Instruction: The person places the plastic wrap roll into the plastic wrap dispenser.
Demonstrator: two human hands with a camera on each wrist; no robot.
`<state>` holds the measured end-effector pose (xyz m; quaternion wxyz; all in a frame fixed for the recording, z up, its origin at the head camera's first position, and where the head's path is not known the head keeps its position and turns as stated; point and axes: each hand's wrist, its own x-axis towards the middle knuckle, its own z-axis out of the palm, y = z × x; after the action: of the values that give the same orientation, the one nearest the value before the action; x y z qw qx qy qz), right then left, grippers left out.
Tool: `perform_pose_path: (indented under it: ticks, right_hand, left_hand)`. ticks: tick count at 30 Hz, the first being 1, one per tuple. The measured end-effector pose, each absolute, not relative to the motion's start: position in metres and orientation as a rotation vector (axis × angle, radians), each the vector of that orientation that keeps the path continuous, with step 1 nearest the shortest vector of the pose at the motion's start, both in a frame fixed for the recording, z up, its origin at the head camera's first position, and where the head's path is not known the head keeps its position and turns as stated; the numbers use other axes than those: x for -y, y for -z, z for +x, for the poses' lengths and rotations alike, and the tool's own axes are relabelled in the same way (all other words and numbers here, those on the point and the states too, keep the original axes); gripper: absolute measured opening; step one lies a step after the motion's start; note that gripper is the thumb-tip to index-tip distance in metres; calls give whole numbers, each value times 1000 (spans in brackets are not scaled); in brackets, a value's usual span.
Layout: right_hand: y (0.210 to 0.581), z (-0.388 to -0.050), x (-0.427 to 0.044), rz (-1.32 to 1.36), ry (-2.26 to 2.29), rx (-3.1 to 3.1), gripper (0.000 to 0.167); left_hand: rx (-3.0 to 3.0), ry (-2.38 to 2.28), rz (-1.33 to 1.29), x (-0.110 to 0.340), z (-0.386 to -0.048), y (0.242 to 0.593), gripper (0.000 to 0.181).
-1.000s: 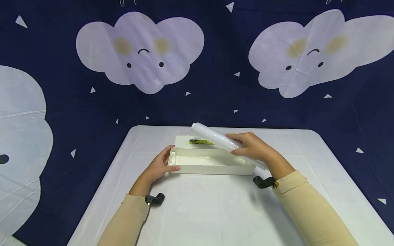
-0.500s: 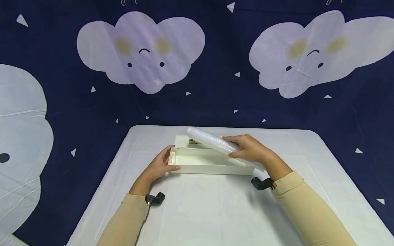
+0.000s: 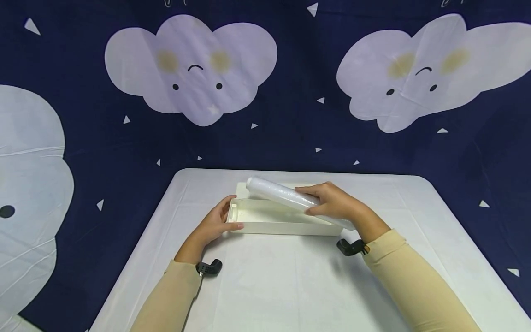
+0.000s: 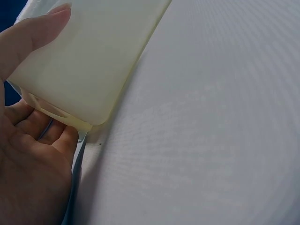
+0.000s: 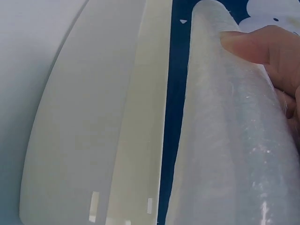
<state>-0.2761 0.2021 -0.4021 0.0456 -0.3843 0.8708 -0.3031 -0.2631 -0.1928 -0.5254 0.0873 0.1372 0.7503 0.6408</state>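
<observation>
Fingers and thumb of the right hand [image 3: 338, 201] are closed round a roll of clear film [image 3: 282, 192], which slants from left of centre down to the right, over a long white box [image 3: 286, 228] in the middle of the frame. Its lower right end reaches past the box's right end; whether it touches the rim I cannot tell. At the other end, the left hand [image 3: 216, 221] holds the box, thumb on the front wall and fingers round the left side. Open at the top, the box shows its pale floor on the left and a small end fitting [image 3: 233, 213]; the rest of the inside lies behind the roll. Compared with a second ago, roll and right hand have shifted left and the roll's upper end has dropped, while box and left hand have stayed put. A green and yellow label on the white panel [image 3: 242, 190] behind the box, visible then, is now covered. White lettering on the dark blue backdrop [image 3: 298, 147] is cut off by the upper edge of the frame and cannot be read.
</observation>
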Motion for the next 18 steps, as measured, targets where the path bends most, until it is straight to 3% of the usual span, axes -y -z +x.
perform_pose_path:
  ticks: [18]
  right_hand:
    - [408,-280,-204,-1150,935,-2601,66]
  left_hand:
    - [-2212,-1926,416,193,-264,525,103]
